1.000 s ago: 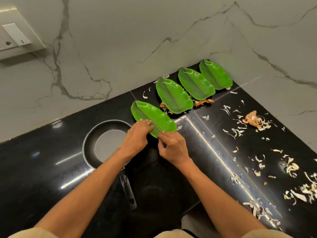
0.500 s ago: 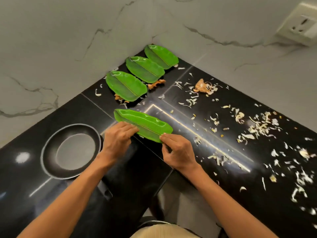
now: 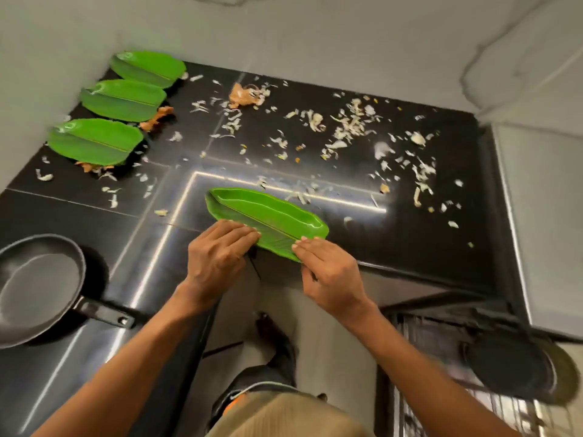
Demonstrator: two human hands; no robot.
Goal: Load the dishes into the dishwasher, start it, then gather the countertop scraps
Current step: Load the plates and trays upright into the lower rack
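Both hands, left (image 3: 217,257) and right (image 3: 328,272), gripping one green plate (image 3: 268,220). Three plates (image 3: 94,141), pan (image 3: 41,288), scraps (image 3: 347,127) on the table (image 3: 426,234) left to handle; loading barely begun.

Left hand (image 3: 217,257), right hand (image 3: 328,274) extended, fingers (image 3: 303,244) pinching

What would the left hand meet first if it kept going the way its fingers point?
The left hand points up and right, and its fingertips already rest on the green leaf-shaped plate it grips with the right hand. Beyond the plate lie pale peel scraps on the black countertop; depth is unclear.
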